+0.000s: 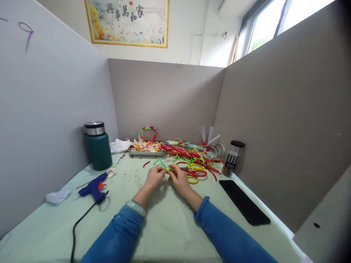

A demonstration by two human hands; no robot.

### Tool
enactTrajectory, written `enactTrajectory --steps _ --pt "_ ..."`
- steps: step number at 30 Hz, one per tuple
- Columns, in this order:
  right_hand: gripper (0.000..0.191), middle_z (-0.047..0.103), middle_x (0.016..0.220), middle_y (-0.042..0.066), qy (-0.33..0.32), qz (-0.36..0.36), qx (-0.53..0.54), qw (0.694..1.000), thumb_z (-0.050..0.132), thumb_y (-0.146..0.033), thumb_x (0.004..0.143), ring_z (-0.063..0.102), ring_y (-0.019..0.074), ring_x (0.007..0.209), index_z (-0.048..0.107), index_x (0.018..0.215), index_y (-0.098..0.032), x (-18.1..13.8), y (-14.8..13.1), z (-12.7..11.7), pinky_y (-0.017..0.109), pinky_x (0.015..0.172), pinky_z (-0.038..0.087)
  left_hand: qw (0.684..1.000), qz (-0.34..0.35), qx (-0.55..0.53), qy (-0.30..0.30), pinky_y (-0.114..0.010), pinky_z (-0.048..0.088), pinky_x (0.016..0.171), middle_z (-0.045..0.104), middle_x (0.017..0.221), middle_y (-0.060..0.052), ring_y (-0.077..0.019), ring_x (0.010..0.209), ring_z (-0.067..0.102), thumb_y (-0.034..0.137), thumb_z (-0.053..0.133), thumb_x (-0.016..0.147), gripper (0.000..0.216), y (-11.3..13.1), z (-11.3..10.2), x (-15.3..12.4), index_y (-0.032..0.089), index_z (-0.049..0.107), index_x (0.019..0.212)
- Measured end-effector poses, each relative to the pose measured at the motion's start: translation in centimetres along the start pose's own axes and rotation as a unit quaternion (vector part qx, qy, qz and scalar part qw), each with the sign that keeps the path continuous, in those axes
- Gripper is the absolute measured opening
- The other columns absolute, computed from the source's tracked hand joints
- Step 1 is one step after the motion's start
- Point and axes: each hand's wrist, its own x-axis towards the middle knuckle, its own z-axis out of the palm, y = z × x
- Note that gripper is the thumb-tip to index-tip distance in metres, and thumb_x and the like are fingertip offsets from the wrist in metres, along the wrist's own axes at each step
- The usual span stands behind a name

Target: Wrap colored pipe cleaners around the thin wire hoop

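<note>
Both hands meet over the middle of the table, fingers pinched close together. My left hand [155, 176] is closed on a green pipe cleaner [159, 160], which bends up in a loop beyond the fingertips. My right hand [178, 178] pinches the bright green end of it, just right of the left fingertips. Some of the pipe cleaner is hidden behind the fingers. Right beside my right hand lie scissors with red handles [200, 174] and another pair with yellow handles [193, 180]. A short red piece of pipe cleaner [146, 164] lies left of the loop.
A metal tray [146, 154] of scraps and a heap of coloured pipe cleaners [189, 150] lie at the back. At left stand a green bottle [98, 151] and a blue glue gun [94, 187] with a cord. At right are a jar [232, 159] and a black phone-like slab [244, 202].
</note>
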Motion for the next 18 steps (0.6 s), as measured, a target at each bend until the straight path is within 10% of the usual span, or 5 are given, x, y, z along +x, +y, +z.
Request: enactTrajectory --steps 18 --pt "0.031 0.062 0.064 0.000 -0.018 0.221 0.269 0.937 0.063 -0.044 0.066 0.047 0.0049 0.037 0.057 0.069 -0.014 0.3 -0.6 1.1 0.016 0.032 0.034 0.997 0.037 -0.052 0.045 -0.021 0.036 0.053 0.054 0.055 0.003 -0.0107 0.054 0.050 0.031 0.049 0.069 0.018 -1.2 0.6 0.4 0.016 0.060 0.072"
